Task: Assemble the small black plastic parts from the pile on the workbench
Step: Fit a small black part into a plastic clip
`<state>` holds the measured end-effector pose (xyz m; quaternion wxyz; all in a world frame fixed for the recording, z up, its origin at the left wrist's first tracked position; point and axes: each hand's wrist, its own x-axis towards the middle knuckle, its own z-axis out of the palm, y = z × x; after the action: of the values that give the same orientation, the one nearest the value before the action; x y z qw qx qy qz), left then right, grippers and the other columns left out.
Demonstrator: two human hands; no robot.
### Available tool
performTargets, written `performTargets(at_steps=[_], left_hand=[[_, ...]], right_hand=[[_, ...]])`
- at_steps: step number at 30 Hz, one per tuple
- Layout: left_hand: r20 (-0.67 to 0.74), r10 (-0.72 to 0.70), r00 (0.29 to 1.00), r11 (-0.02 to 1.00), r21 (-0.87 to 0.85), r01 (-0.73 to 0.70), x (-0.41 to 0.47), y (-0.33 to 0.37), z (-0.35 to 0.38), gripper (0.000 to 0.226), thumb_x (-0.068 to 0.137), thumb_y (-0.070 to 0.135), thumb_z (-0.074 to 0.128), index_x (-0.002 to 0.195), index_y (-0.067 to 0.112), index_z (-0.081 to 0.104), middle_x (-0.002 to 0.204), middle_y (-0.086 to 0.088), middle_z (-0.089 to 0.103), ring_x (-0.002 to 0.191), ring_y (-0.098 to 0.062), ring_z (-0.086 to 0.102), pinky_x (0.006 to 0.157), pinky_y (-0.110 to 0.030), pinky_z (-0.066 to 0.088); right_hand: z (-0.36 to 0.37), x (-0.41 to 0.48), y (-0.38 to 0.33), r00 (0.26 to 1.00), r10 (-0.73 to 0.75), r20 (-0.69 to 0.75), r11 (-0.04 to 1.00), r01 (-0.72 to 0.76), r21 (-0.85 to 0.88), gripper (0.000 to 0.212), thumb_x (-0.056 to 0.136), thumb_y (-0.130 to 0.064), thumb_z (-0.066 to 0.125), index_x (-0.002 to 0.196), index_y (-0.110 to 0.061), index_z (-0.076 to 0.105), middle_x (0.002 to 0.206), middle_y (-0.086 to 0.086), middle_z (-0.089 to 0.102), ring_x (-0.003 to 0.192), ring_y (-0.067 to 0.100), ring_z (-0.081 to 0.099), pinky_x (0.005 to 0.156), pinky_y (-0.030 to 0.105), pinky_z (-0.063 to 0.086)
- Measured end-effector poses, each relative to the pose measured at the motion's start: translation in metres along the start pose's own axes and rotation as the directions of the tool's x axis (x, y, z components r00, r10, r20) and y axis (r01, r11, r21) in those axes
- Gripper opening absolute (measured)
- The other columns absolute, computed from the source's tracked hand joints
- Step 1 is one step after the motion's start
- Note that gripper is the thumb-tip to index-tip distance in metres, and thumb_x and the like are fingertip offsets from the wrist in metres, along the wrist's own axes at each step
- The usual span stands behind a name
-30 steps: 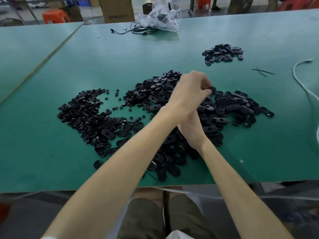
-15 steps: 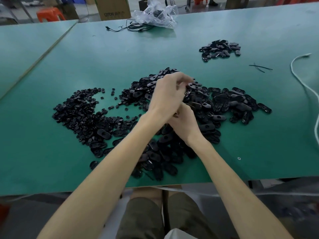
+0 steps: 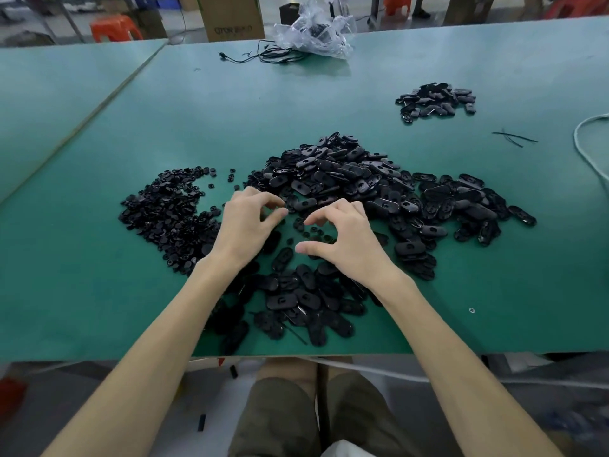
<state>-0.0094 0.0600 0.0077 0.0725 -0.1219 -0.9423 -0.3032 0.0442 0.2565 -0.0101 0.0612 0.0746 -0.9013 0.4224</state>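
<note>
A big heap of black oval plastic shells [image 3: 346,179] covers the middle of the green workbench [image 3: 99,291]. To its left lies a heap of small round black parts [image 3: 164,212]. My left hand [image 3: 245,225] hovers between the two heaps with its fingers curled. Its thumb and index tips nearly meet beside a few loose small parts [image 3: 309,229]; whether they pinch one is unclear. My right hand [image 3: 346,242] hovers just right of it, with fingers bent, thumb and index apart, and nothing in it.
A smaller pile of black parts [image 3: 435,100] sits at the far right. A clear plastic bag [image 3: 313,31] and black cables [image 3: 257,56] lie at the far edge. A white cord [image 3: 586,143] and black ties [image 3: 514,138] lie at the right.
Both hands were together above the oval shells, the left crossed over the right. They have separated and come down side by side over the gap between the heaps.
</note>
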Motion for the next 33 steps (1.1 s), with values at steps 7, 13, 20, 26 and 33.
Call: performTargets(at_steps=[7, 13, 20, 26, 33], left_hand=[[0.045, 0.123, 0.991, 0.990, 0.057, -0.125, 0.001, 0.004, 0.010, 0.013, 0.089, 0.037, 0.078, 0.100, 0.031, 0.076, 0.105, 0.008, 0.058, 0.109, -0.012, 0.043, 0.092, -0.024, 0.016], [0.061, 0.161, 0.985, 0.984, 0.070, -0.165, 0.001, 0.004, 0.012, 0.004, 0.094, 0.028, 0.073, 0.096, 0.032, 0.074, 0.099, 0.012, 0.061, 0.102, -0.013, 0.046, 0.091, -0.028, 0.019], [0.003, 0.165, 0.986, 0.983, 0.084, -0.165, -0.007, 0.007, 0.013, 0.010, 0.098, 0.024, 0.068, 0.108, 0.026, 0.066, 0.095, 0.012, 0.063, 0.095, -0.014, 0.051, 0.090, -0.029, 0.022], [-0.007, 0.050, 0.999, 0.970, -0.239, -0.050, -0.008, 0.020, 0.008, 0.015, 0.102, 0.011, 0.062, 0.100, 0.023, 0.072, 0.094, 0.003, 0.065, 0.091, -0.007, 0.057, 0.083, -0.012, 0.037], [-0.009, 0.002, 1.000, 0.875, -0.484, -0.006, -0.010, 0.040, 0.010, 0.009, 0.102, 0.013, 0.062, 0.100, 0.013, 0.071, 0.095, 0.002, 0.072, 0.079, 0.000, 0.055, 0.078, -0.016, 0.047]], right_hand=[[-0.004, 0.001, -0.002, 0.998, 0.011, 0.060, 1.000, -0.010, -0.027, 0.039, 0.082, -0.036, 0.088, 0.116, -0.024, 0.073, 0.106, -0.007, 0.060, 0.111, 0.015, 0.045, 0.107, 0.036, 0.039], [-0.004, -0.001, -0.001, 0.999, 0.032, -0.009, 0.992, -0.031, 0.118, 0.034, 0.085, -0.016, 0.086, 0.116, -0.021, 0.073, 0.112, -0.003, 0.065, 0.097, 0.007, 0.060, 0.086, 0.010, 0.045], [-0.002, 0.000, 0.004, 0.994, 0.069, -0.084, 0.974, -0.049, 0.219, 0.034, 0.084, -0.017, 0.087, 0.115, -0.021, 0.073, 0.109, -0.006, 0.067, 0.087, -0.008, 0.061, 0.075, 0.006, 0.044], [-0.006, 0.000, 0.005, 0.983, 0.097, -0.154, 0.930, -0.034, 0.366, 0.015, 0.088, -0.016, 0.084, 0.101, -0.021, 0.078, 0.092, -0.012, 0.077, 0.080, 0.005, 0.072, 0.080, 0.020, 0.055], [-0.008, 0.003, 0.005, 0.967, 0.104, -0.232, 0.897, 0.009, 0.441, 0.006, 0.097, -0.013, 0.074, 0.101, -0.019, 0.074, 0.100, -0.006, 0.078, 0.097, 0.011, 0.074, 0.095, 0.039, 0.058]])
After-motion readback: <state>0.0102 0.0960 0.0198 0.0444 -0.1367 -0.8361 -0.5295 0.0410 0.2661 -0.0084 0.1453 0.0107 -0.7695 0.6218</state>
